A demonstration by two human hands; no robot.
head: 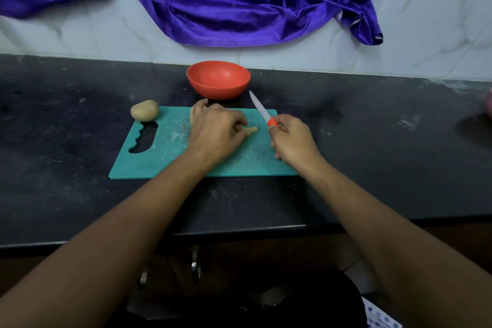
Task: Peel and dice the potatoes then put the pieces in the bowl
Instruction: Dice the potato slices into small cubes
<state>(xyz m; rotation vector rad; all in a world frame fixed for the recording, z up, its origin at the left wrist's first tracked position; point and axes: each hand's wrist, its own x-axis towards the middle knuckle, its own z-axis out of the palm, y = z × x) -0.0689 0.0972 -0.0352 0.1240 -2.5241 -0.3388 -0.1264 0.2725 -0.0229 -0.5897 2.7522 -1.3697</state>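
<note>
Teal cutting board (165,146) bears the potato piece (251,130) held under the curled left hand (215,128), while the right hand (292,138) grips the raised knife (262,110), which may nick those fingers if the piece rolls.

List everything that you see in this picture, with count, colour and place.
cloth: 1, purple, draped over the wall
wall: 1, white tiles, behind the counter
counter: 1, black, across the middle
bowl: 1, red, on the counter behind the board
board: 1, teal, on the counter
potato: 1, tan, whole, at the board's far left corner
cut potato: at least 2 pieces show, pale, on the board under the left hand
knife: 1, white blade, red handle, tip toward the bowl
left hand: fingers curled over the cut potato
right hand: fingers grip the knife handle
</note>
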